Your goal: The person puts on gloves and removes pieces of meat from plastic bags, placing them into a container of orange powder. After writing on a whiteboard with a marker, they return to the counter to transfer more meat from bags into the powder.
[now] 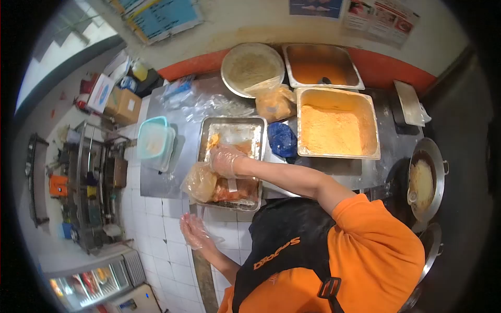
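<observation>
My right hand [227, 159], in a clear plastic glove, reaches down into a metal tray [232, 121]. Its fingers point away from the camera and are mostly hidden, so their grip does not show. Just beyond them lies a small yellow-orange piece [213, 140]. Nearer to me, the same tray holds reddish, wet-looking food [235, 190] and a plastic bag with pale contents [201, 182]. My left hand [195, 232], also gloved, hangs off the table's near edge with its fingers stretched out, holding nothing.
Right of the tray are a blue cloth [282, 140] and a deep pan of orange powder [334, 130]. Behind stand another metal pan [322, 65], a round basin [253, 68] and an orange-filled bag [275, 101]. A lidded tub [155, 141] sits left; a wok [425, 180] stands far right.
</observation>
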The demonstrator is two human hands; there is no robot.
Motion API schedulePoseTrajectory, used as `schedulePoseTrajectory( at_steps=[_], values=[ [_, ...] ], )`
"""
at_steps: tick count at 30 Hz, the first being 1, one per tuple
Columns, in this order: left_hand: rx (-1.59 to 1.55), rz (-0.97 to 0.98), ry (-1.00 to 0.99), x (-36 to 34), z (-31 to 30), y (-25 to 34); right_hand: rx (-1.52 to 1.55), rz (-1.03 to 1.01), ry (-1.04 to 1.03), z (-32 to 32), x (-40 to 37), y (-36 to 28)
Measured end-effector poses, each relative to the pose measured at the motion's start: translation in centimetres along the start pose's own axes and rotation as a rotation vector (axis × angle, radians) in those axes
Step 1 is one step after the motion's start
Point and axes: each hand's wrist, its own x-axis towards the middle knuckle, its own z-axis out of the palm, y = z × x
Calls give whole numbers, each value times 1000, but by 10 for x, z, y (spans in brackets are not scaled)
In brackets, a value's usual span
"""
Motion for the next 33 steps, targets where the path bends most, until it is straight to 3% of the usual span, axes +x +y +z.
schedulePoseTrajectory(
  at_steps=[1,5,7,11,13,14,16,17,18,21,23,25,26,28,29,31,33],
  values=[
    [-6,-31,-43,4,4,-8,8,4,-94,-6,1,5],
    [-49,-111,-254,9,39,-29,83,50,443,-9,11,8],
    [-37,-147,-361,10,76,-35,147,28,477,-44,8,16],
    [-472,-345,-730,31,113,-81,271,-17,855,-78,-1,15],
    [-808,-436,-935,16,150,-64,368,22,986,-92,-12,12],
    [-743,-349,-860,17,163,-64,389,72,995,-101,-20,12],
    [-617,-214,-719,22,186,-65,594,130,978,-109,-33,20],
    [-554,-300,-705,49,179,-88,671,174,909,-107,-41,28],
    [-561,-343,-704,37,191,-72,736,214,838,-107,-47,40],
    [-648,-392,-828,10,212,-57,910,227,692,-107,-59,93],
    [-656,-396,-863,-2,206,-70,764,383,565,-125,-80,105],
    [-625,-384,-822,-4,205,-91,1131,542,385,-138,-105,113],
    [-706,-483,-815,-15,212,-73,1257,521,310,-135,-118,125],
    [-686,-475,-874,-22,221,-50,1504,485,144,-117,-143,158],
    [-673,-471,-904,-21,222,-45,1433,278,90,-119,-146,155],
    [-653,-560,-840,-12,214,-58,826,205,-109,-125,-141,151],
    [-566,-558,-834,-9,214,-61,686,240,-126,-104,-138,155]
  ],
)
